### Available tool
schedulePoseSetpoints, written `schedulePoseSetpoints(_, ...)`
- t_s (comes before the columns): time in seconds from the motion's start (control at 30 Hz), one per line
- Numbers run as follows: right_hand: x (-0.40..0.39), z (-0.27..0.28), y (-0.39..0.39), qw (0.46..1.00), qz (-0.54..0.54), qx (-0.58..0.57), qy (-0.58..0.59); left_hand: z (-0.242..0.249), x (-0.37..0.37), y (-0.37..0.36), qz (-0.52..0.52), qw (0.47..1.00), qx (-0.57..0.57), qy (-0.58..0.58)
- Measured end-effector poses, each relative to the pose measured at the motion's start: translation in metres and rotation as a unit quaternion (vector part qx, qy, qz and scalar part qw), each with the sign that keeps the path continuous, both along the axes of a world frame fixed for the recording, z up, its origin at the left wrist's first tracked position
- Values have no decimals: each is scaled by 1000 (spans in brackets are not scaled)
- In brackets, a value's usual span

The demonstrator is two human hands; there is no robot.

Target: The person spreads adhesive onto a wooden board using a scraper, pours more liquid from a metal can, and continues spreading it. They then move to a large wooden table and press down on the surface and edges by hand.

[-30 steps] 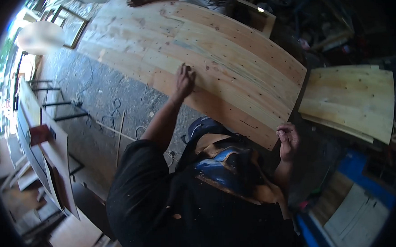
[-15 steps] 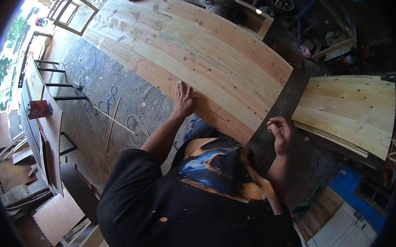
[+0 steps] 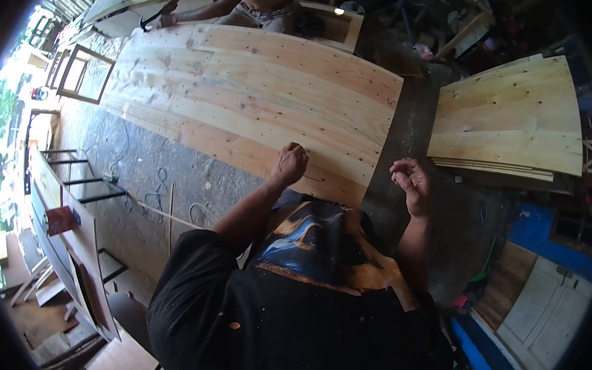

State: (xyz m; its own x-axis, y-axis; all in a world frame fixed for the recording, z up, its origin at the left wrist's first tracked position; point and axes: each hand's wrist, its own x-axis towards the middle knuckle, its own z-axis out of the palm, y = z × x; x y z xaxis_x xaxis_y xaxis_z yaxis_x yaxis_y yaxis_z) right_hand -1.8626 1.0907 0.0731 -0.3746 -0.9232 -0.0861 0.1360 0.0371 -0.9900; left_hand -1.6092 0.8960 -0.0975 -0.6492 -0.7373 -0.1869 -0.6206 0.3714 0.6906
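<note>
My left hand [image 3: 290, 164] rests on the near edge of a large panel of joined pale planks [image 3: 271, 92]. Its fingers are curled in, and whatever they may hold is hidden. Off the panel's right end, my right hand [image 3: 411, 182] is raised over the floor, thumb and fingers drawn together; anything between them is too small to tell. Small dark spots dot the planks, and a thin dark line runs across the wood just right of my left hand.
A co-worker's hand [image 3: 165, 19] with a dark tool is at the panel's far left. Stacked boards [image 3: 507, 117] lie at right. Wooden frames [image 3: 85, 74] stand far left, a long table [image 3: 77, 230] nearer. Cables and thin sticks lie on the floor [image 3: 209, 179].
My left hand has gone from spread flat to curled and sits further right on the panel. My right hand stays raised. The view has shifted, showing more of the co-worker.
</note>
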Motion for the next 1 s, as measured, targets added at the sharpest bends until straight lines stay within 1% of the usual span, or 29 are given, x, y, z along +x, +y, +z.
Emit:
schedulePoseSetpoints(0.07, 6, 1, 9, 1000, -23, 10, 14, 6, -7, -30, -38, 997, -58, -22)
schedulePoseSetpoints(0.13, 16, 4, 14, 998, -65, 13, -3, -17, -13, -67, -35, 990, -138, -17)
schedulePoseSetpoints(0.17, 21, 3, 16, 998, -64, 10, 4, -18, -20, -89, -31, 991, -121, -45)
schedulePoseSetpoints(0.2, 27, 2, 17, 998, -69, 15, -7, -9, -25, -107, -38, 990, -76, -111)
schedulePoseSetpoints(0.27, 42, 3, 19, 998, -65, 19, -13, -1, -31, -135, -64, 986, -16, -155)
schedulePoseSetpoints(0.33, 57, 5, 19, 996, -69, 50, 11, -51, -43, -140, -59, 978, -82, -182)
schedulePoseSetpoints(0.4, 70, 6, 17, 997, -60, 54, 14, -52, -49, -129, -105, 972, -88, -190)
schedulePoseSetpoints(0.43, 75, 5, 17, 996, -64, 60, 8, -34, -45, -119, -142, 972, -69, -173)
schedulePoseSetpoints(0.47, 79, 2, 17, 997, -55, 58, 12, -23, -41, -108, -228, 936, -135, -231)
schedulePoseSetpoints(0.5, 83, -3, 15, 997, -57, 60, 10, -47, -41, -94, -108, 983, -118, -86)
schedulePoseSetpoints(0.53, 87, -7, 11, 996, -61, 61, 8, -40, -34, -81, -154, 981, -93, -70)
schedulePoseSetpoints(0.57, 92, -12, 4, 995, -70, 74, 15, -15, -30, -72, -281, 928, -169, -177)
schedulePoseSetpoints(0.6, 94, -20, -4, 995, -66, 70, 17, -49, -27, -58, -186, 978, -84, -38)
schedulePoseSetpoints(0.63, 96, -31, -14, 988, -73, 125, 52, -47, -22, -45, -139, 987, -77, 28)
schedulePoseSetpoints(0.67, 98, -43, -23, 977, -80, 179, 86, -26, -13, -41, -186, 982, -17, 15)
schedulePoseSetpoints(0.7, 96, -55, -36, 970, -54, 215, 100, -12, -8, -37, -189, 982, 19, 19)
schedulePoseSetpoints(0.73, 92, -71, -51, 971, -46, 209, 104, -34, -4, -32, -208, 972, 18, 107)
schedulePoseSetpoints(0.77, 87, -88, -68, 955, -34, 246, 164, -22, 11, -26, -186, 972, 69, 130)
schedulePoseSetpoints(0.8, 83, -98, -85, 933, -23, 281, 223, -16, 26, -24, -197, 964, 72, 162)
schedulePoseSetpoints(0.83, 81, -101, -104, 934, -15, 274, 227, -12, 41, -23, -196, 965, 94, 147)
schedulePoseSetpoints(0.87, 79, -104, -122, 905, -20, 304, 298, -9, 57, -26, -194, 965, 117, 132)
schedulePoseSetpoints(0.9, 79, -106, -136, 869, -25, 331, 368, -6, 72, -33, -186, 967, 112, 133)
schedulePoseSetpoints(0.93, 79, -112, -145, 869, -18, 325, 372, -3, 88, -38, -161, 972, 112, 132)
schedulePoseSetpoints(1.0, 74, -126, -167, 843, -41, 348, 408, 1, 124, -47, -108, 978, 101, 145)
